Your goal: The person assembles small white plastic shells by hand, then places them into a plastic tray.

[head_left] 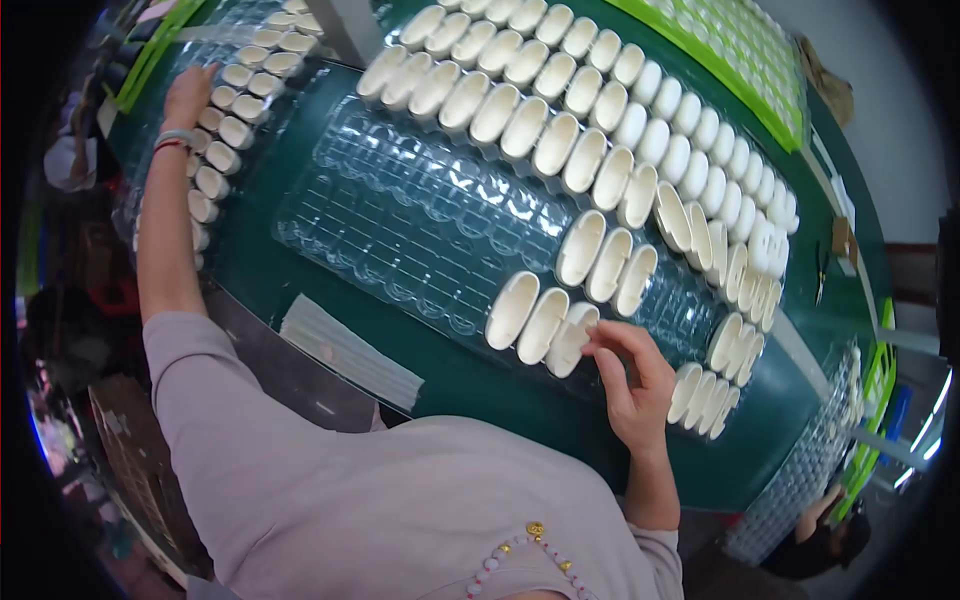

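My right hand (640, 385) is at the near edge of a clear plastic tray (400, 230). Its thumb and forefinger pinch the rim of a hollow white oval shell (570, 343), the rightmost of a short row. Two like shells (515, 310) stand to its left, and three more (606, 262) form a row behind. At the far left, my left hand (188, 97) reaches over a second tray filled with rows of white oval shells (234, 133). Its fingers are curled and partly hidden, so what they touch cannot be made out.
Long rows of open shells (490, 112) and closed white ovals (690, 170) fill the far part of the tray. Grouped shells (704, 400) stand at its right end. Behind is a bright green crate (700, 75). A pale ribbed strip (350, 350) lies along the green table's (260, 230) near edge.
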`<state>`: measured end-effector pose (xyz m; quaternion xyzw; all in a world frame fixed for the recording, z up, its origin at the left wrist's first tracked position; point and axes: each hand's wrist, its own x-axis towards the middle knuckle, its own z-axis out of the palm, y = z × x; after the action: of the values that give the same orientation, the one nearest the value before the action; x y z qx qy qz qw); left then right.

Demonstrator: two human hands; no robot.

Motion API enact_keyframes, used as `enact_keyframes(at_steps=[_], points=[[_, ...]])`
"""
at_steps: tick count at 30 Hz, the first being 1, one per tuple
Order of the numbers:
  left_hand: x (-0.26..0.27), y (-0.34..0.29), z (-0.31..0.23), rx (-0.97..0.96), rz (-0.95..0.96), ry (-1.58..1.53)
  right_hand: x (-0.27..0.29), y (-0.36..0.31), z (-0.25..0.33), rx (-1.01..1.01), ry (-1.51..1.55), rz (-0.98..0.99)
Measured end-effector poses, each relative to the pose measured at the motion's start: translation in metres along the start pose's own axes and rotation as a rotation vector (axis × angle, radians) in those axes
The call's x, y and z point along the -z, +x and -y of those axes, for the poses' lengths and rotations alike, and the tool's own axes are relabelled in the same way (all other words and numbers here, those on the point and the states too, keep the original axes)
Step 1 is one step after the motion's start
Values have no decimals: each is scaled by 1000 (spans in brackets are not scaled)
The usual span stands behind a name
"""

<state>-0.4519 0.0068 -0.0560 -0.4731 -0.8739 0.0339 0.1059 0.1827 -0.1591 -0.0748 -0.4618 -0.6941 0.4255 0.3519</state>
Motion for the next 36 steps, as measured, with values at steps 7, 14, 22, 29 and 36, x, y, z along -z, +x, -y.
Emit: enact_keyframes(at_steps=[7,14,22,29,36], points=[[-24,14,-34,70,-64,57,-3,5,12,412,-489,28],[-19,0,-14,-113,-56,25,-4,-5,-1,408,-475,67],[141,-157,-107,-367,258,-696,4,2,3,338,-297,211],[131,-301,-306,-1492,530,-1244,23,-9,0,-166,709,-122],[104,-323,-334,-1386,647,-1318,18,-8,-6,-91,716,-225]])
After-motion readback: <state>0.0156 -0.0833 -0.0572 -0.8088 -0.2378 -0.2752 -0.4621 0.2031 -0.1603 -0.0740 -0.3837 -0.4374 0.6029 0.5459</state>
